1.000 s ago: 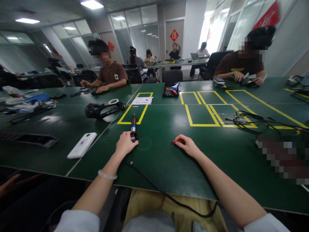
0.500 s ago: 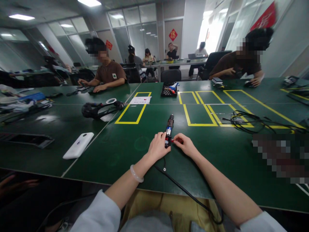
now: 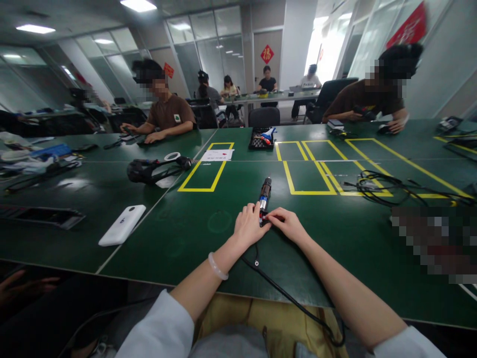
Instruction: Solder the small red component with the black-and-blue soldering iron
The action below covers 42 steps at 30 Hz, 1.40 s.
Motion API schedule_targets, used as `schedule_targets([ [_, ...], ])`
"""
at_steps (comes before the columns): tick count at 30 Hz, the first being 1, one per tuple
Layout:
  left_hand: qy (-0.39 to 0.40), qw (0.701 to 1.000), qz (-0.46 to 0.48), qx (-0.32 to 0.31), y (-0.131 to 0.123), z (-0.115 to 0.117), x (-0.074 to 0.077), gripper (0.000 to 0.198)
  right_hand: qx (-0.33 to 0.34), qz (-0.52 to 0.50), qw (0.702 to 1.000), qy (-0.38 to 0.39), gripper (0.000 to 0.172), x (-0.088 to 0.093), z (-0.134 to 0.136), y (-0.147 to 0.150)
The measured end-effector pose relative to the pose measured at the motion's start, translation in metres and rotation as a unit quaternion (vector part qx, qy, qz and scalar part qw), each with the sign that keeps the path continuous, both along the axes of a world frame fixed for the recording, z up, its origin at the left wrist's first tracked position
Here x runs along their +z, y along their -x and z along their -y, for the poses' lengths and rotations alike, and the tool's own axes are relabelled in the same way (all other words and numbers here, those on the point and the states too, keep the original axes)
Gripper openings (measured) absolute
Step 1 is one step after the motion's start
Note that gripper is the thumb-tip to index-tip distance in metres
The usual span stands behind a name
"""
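Observation:
In the middle of the table lies what looks like a corded electric screwdriver [image 3: 264, 195], its inner metal body with a blue band laid bare and a thin bit at the far tip. My left hand [image 3: 246, 226] is closed around its near end from the left, holding it on the tabletop. On the other side, the fingertips of my right hand [image 3: 287, 224] pinch a small red part [image 3: 265, 217] close against the tool; my fingers cover most of it. A black cable [image 3: 283, 293] with a ring terminal [image 3: 257, 263] trails from the near end over the table edge.
A white phone-like device [image 3: 122, 225] and a black headset-like frame [image 3: 156, 170] lie to the left. Farther back stand a black tray [image 3: 261, 145] of tools and a white paper [image 3: 217, 155]. Coiled black cables [image 3: 387, 185] lie right. Two people sit opposite.
Both hands and the screwdriver have shifted slightly right, and the tool's far tip shows more fully. My right fingertips have come closer to its side, leaving less of the red part visible.

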<state>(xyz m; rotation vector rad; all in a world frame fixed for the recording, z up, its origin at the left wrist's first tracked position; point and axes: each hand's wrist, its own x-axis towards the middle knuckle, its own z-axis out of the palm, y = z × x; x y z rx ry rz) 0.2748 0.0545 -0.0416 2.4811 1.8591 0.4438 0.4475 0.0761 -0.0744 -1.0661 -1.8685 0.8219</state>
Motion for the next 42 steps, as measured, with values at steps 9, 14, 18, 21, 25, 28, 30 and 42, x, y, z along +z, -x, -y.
schedule_targets([
  [9, -0.015, 1.000, -0.013, 0.009, 0.011, -0.004, 0.002, 0.066, 0.028, -0.035, 0.997, 0.063, 0.025, 0.003, 0.002, 0.000],
  [14, -0.016, 0.997, -0.061, 0.037, 0.052, 0.001, 0.006, 0.067, 0.025, -0.012, 0.997, 0.068, 0.025, 0.002, 0.002, -0.001],
  [18, 0.000, 0.991, -0.097, 0.087, 0.102, 0.001, 0.008, 0.066, 0.023, 0.005, 0.997, 0.069, 0.023, 0.003, 0.003, -0.002],
  [21, 0.023, 0.984, -0.121, 0.132, 0.146, -0.001, 0.010, 0.067, 0.021, 0.013, 0.998, 0.064, 0.022, 0.004, 0.004, -0.002],
  [25, 0.052, 0.970, -0.138, 0.194, 0.206, -0.003, 0.013, 0.070, 0.028, 0.021, 0.997, 0.064, 0.022, 0.005, 0.003, -0.001],
  [28, 0.074, 0.959, -0.141, 0.234, 0.247, -0.007, 0.014, 0.073, 0.031, 0.025, 0.997, 0.068, 0.022, 0.004, 0.003, 0.000],
  [30, 0.081, 0.953, -0.136, 0.259, 0.269, -0.010, 0.015, 0.074, 0.033, 0.022, 0.997, 0.068, 0.021, 0.004, 0.003, 0.000],
  [42, -0.036, 0.945, -0.117, 0.305, 0.268, 0.005, 0.022, 0.045, 0.044, 0.019, 0.996, 0.070, 0.021, 0.007, 0.005, 0.002],
])
